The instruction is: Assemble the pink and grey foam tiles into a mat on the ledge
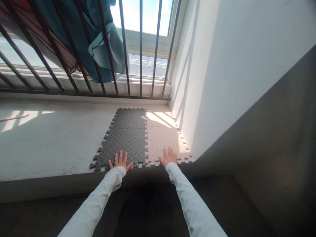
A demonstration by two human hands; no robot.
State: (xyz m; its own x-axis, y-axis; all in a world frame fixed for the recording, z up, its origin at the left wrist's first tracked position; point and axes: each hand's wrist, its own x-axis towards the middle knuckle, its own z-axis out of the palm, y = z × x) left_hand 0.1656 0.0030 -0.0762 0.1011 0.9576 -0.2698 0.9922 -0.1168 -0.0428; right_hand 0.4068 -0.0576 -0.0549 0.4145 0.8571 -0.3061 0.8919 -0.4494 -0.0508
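My left hand [120,161] lies with spread fingers on the front edge of a dark grey foam mat tile [125,140]. On a pale pink foam mat tile [161,140], my right hand [169,156] rests flat near the front edge, its fingers stretched out. Behind these two lie another dark grey tile [130,117] and another pink tile [154,118]. A toothed seam runs between the grey and pink tiles, and their outer edges show puzzle teeth. Neither hand holds anything.
The tiles lie on a pale ledge [61,141] against a white wall [234,65] on the right. Metal railing bars [141,49] stand along the back, before a window and hanging teal cloth [86,39]. A thin stick [14,118] lies far left. The ledge drops off in front.
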